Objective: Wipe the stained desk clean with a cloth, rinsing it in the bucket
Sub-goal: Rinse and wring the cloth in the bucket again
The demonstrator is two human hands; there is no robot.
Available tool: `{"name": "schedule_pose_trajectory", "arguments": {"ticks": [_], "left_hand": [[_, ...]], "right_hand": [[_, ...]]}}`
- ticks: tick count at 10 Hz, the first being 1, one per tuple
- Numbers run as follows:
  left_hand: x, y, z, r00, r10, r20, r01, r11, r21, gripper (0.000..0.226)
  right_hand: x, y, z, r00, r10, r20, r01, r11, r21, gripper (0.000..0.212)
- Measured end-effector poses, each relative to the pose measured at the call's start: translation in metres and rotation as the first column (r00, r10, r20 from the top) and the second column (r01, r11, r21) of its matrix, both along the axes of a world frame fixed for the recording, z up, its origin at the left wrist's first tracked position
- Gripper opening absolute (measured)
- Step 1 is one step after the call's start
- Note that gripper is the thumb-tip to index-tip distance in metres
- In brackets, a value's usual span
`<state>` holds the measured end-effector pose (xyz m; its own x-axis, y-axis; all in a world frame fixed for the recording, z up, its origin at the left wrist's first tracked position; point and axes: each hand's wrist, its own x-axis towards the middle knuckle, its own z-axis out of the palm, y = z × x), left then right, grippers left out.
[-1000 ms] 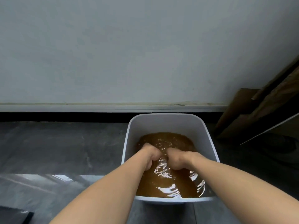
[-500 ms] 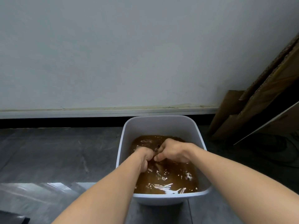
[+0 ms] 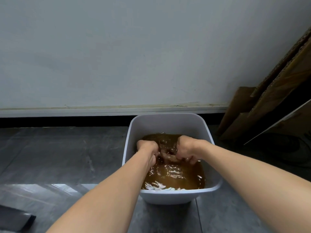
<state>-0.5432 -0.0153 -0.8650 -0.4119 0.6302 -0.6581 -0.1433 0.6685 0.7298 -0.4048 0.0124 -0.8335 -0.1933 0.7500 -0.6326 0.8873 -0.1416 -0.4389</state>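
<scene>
As left hand (image 3: 147,148), right hand (image 3: 187,148) grip sodden cloth (image 3: 168,157) | bucket (image 3: 168,122) (rounded, white)

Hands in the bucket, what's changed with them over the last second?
The left hand and right hand have drawn apart; half a second ago they were pressed together. The cloth now shows between them at the surface, and both hands grip it. Unchanged: both hands remain in the bucket, and its brown water is rippling as before.
</scene>
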Motion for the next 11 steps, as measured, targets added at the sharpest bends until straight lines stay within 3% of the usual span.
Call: {"name": "schedule_pose_trajectory", "arguments": {"ticks": [1, 2, 3, 4, 5, 6, 7, 9, 10, 11], "left_hand": [[0.001, -0.004, 0.01, 0.997, 0.037, -0.074, -0.036, 0.999, 0.012, 0.043], [-0.003, 0.002, -0.001, 0.997, 0.013, -0.072, -0.011, 1.0, 0.026, 0.041], [-0.004, -0.001, -0.006, 1.0, 0.009, 0.003, -0.009, 1.0, -0.016, 0.034], [0.001, -0.004, -0.003, 1.0, -0.007, 0.009, 0.007, 0.999, -0.04, 0.031], [0.003, -0.002, -0.007, 1.0, -0.014, -0.001, 0.014, 1.0, -0.017, 0.031], [0.004, 0.001, -0.008, 0.997, 0.05, 0.06, -0.053, 0.997, 0.057, 0.025], [0.001, 0.004, -0.012, 0.992, 0.107, 0.062, -0.113, 0.989, 0.099, 0.032], [0.007, 0.001, -0.002, 0.978, 0.057, 0.203, -0.085, 0.987, 0.133, 0.029], [0.008, 0.001, -0.002, 0.973, -0.012, 0.232, -0.023, 0.989, 0.145, 0.015], [0.006, 0.003, -0.005, 0.981, 0.062, 0.183, -0.094, 0.98, 0.175, 0.017]], "right_hand": [[0.002, -0.007, -0.004, 0.995, 0.048, 0.088, -0.053, 0.997, 0.055, 0.055], [0.001, -0.009, -0.005, 0.998, 0.017, 0.064, -0.024, 0.993, 0.111, 0.034], [-0.002, -0.007, -0.009, 0.996, -0.008, -0.094, 0.015, 0.998, 0.068, 0.034], [-0.006, -0.006, -0.013, 0.995, 0.053, -0.087, -0.044, 0.994, 0.098, 0.036], [-0.009, -0.002, -0.02, 0.996, 0.083, -0.015, -0.08, 0.983, 0.167, 0.023], [-0.008, -0.002, -0.017, 0.996, 0.042, 0.084, -0.059, 0.976, 0.211, 0.023], [-0.009, -0.002, -0.016, 0.993, -0.009, 0.119, -0.017, 0.977, 0.212, 0.046], [-0.018, -0.005, -0.015, 0.975, -0.076, -0.208, 0.116, 0.975, 0.189, 0.029], [-0.016, -0.005, -0.016, 0.967, -0.102, -0.234, 0.153, 0.966, 0.21, 0.013], [-0.016, -0.004, -0.017, 0.938, -0.156, -0.309, 0.229, 0.95, 0.214, 0.014]]}}
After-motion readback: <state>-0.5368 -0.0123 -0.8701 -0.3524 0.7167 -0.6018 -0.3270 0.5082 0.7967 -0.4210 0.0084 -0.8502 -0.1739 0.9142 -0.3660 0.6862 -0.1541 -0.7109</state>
